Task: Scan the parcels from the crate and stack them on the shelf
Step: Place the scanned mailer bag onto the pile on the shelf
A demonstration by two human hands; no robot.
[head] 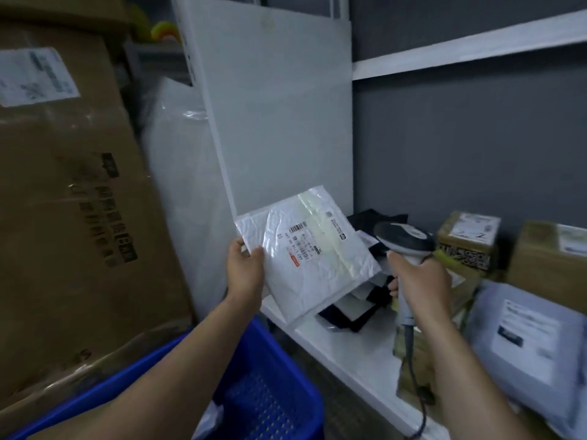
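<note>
Left hand: our left hand [246, 268] pinches the white padded parcel [330, 281] at its left corner only, thumb on top.
Right hand: our right hand [422, 281] is wrapped around the grip of the scanner [403, 236]. We cannot tell whether a finger presses the trigger.
Parcel: it hangs tilted in the air above the front-left corner of the shelf [355, 350], partly over the gap beside the blue crate [270, 385], label [301, 242] facing up.
Scan risk: the scanner head sits just beside the parcel's right edge, not above the label, so we judge the beam could meet the barcode at too flat an angle. The glossy tape strip near the label may also throw glare and spoil the read.
Drop risk: a 1-corner pinch on a slick, floppy mailer is weak, so a quick turn toward the scanner could let it slip into the gap or back into the crate.
Cord risk: the scanner cord [416, 392] trails over the shelf's front edge, where we think it could snag on parcels there, such as the grey bag [521, 338].
Stacking risk: the black parcels [349, 312] at the shelf's left end lie unevenly, so a mailer laid on them may slide off the front edge.
</note>
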